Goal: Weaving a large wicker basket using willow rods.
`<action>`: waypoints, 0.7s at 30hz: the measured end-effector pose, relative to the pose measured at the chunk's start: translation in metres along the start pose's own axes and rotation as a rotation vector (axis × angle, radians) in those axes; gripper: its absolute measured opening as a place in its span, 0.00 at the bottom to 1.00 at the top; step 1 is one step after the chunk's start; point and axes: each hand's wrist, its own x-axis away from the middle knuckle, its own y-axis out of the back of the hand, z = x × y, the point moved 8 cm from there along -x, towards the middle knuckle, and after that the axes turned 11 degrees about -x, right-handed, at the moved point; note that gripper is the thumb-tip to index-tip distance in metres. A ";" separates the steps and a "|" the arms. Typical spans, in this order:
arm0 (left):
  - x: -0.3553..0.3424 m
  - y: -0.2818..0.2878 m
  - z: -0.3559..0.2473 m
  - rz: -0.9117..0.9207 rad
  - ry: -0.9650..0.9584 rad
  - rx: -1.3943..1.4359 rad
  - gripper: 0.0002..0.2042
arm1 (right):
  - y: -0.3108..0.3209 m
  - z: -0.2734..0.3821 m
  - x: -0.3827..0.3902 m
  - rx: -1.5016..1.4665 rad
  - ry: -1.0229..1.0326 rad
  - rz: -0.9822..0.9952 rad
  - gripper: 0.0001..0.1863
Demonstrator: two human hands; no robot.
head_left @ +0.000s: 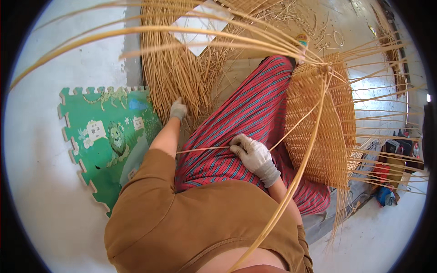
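Observation:
My left hand (178,110), in a pale glove, reaches to the lower end of a large pile of loose straw-coloured strands (161,77), fingers apart and partly stretched out against it. My right hand (248,154), also gloved, is closed in a pinch on a thin strand (205,149) lying across red-and-blue striped cloth (239,109) over my legs. To the right, a woven piece (309,127) stands tilted against the cloth, with long unwoven strands fanning out from it; some arch over the top of the view and others run down past my right forearm.
A green foam mat (93,150) with animal pictures lies at the left on the pale floor (41,182). Another woven piece (241,4) and scattered strand scraps (318,27) are at the top. A pile of dark, red and blue objects (391,168) sits at the far right.

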 end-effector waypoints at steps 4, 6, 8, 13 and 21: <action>0.006 0.063 0.012 -0.381 0.155 0.731 0.22 | 0.002 -0.008 -0.001 0.056 0.078 -0.016 0.11; 0.027 0.094 -0.036 -0.110 0.265 1.181 0.19 | 0.016 -0.015 0.005 0.010 0.087 -0.067 0.11; 0.037 0.125 -0.040 -0.073 0.227 1.217 0.17 | 0.016 -0.010 0.009 -0.008 0.155 -0.069 0.12; 0.093 0.160 -0.188 0.597 -0.208 1.613 0.15 | 0.032 -0.047 0.029 -0.135 0.156 -0.102 0.10; 0.382 0.199 -0.412 1.501 -0.529 1.590 0.12 | 0.111 -0.108 0.129 -0.954 0.211 -0.535 0.20</action>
